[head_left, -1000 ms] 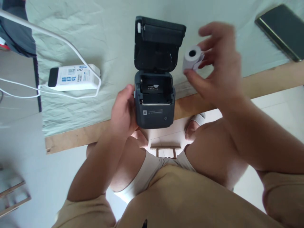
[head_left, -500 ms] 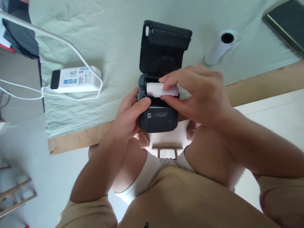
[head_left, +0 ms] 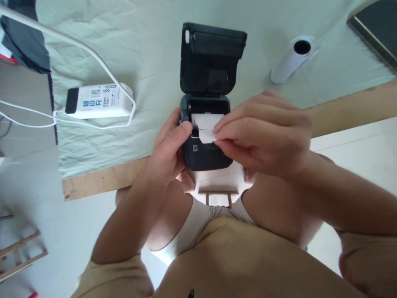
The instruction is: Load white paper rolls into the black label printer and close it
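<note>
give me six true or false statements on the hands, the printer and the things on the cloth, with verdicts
1. The left hand holds the dark printer at its side. True.
2. The lid is closed. False: it stands open.
3. The right hand pinches the white paper strip at the printer. True.
4. The white device with blue print lies right of the printer in the picture. False: it lies to the left.
5. A white roll rests on the cloth. True.
6. That roll touches the dark gold-edged object. False: they are apart.
</note>
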`<state>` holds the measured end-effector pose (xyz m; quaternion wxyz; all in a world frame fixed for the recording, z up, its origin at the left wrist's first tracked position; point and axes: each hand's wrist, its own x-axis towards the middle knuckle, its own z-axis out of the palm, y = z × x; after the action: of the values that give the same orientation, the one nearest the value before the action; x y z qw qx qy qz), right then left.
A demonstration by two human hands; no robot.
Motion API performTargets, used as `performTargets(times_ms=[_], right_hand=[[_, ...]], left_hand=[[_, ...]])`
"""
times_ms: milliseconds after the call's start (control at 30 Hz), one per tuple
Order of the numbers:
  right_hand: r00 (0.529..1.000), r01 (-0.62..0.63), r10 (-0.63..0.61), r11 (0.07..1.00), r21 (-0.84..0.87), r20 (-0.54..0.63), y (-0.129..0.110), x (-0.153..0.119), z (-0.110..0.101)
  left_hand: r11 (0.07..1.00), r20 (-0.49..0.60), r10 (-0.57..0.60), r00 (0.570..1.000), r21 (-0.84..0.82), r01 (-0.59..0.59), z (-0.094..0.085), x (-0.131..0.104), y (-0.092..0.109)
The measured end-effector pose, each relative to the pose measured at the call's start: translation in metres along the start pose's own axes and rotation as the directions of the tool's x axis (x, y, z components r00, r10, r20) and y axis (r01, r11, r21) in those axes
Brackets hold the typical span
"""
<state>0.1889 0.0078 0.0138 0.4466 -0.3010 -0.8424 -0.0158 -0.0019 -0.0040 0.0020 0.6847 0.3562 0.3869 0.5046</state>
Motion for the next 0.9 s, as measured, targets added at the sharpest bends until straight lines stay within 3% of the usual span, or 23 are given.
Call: performTargets(times_ms=[133,233,367,467,533,633,700,900], right_hand=[[0.992,0.056,-0.06,0.998,0.038,0.11,-0.001,-0.005,0.004],[0.992,0.014,-0.031,0.991,0.134,0.122,0.0,-0.004,0.002],[0.974,-0.21,0.22,0.965,0.156,-0.047,0.006,0.0,-0.005],[0.923,-0.379,0.384,0.915,0.138,-0.012,0.014,0.0,-0.006],[0.908,-0.412,0.418,0.885,0.218,0.019,0.019,-0.001,-0.005],[0.89,-0.373,0.442,0.847,0.378,-0.111,0.023,-0.004,-0.004],[0.868,-0.388,0.475,0.831,0.398,-0.144,0.023,-0.005,-0.006],[0.869,-0.492,0.425,0.792,0.36,0.254,0.022,-0.008,-0.001]], left_hand=[[0.999,0.001,0.029,1.0,0.039,-0.029,-0.004,0.001,-0.002],[0.992,-0.03,-0.022,0.999,0.12,0.026,-0.004,0.0,0.001],[0.983,-0.055,-0.053,0.997,0.172,0.062,-0.001,-0.001,0.007],[0.98,-0.034,-0.039,0.999,0.195,0.045,-0.001,-0.001,0.008],[0.975,-0.032,-0.04,0.999,0.216,0.046,-0.002,-0.002,0.007],[0.973,-0.051,-0.035,0.998,0.226,0.046,-0.003,-0.003,0.004],[0.976,-0.055,-0.015,0.998,0.218,0.027,-0.005,-0.003,0.002],[0.984,0.015,0.013,1.0,0.176,-0.016,-0.01,-0.001,-0.002]])
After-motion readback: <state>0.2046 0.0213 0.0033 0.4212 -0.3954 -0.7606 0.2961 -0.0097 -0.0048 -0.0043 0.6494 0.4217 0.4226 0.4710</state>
